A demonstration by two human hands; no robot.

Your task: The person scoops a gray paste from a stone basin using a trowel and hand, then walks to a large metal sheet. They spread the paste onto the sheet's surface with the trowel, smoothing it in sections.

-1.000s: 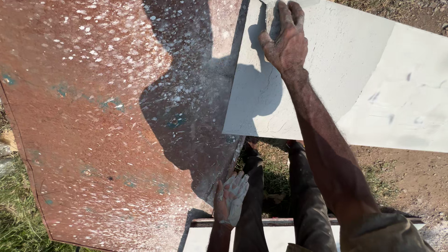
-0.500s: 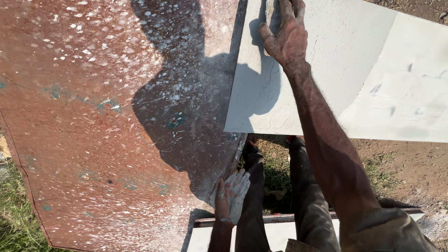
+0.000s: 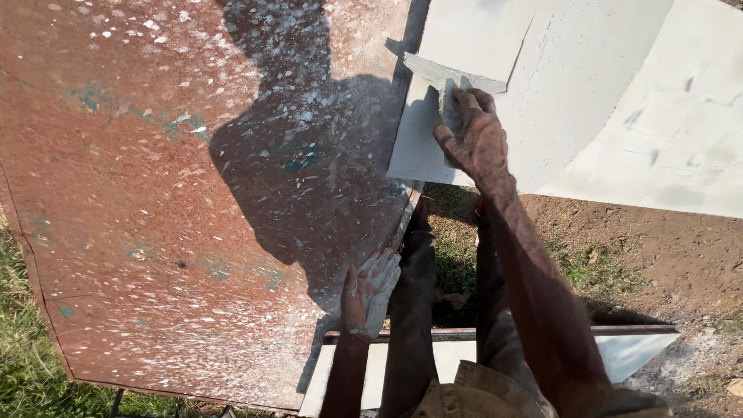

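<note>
rusty sheet (image 3: 155, 193) flanks white panel (image 3: 604, 116) under hands (image 3: 472, 139).

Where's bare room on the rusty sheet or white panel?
The rusty sheet lies bare left of the left hand. The white panel is bare to the side of the right hand, which presses a scraper. The gap between them holds the legs.

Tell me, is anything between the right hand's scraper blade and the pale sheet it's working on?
Nothing visible. The right hand presses the putty-coated scraper blade straight against the pale sheet. The left hand rests apart, on the edge of the rusty metal panel.
</note>
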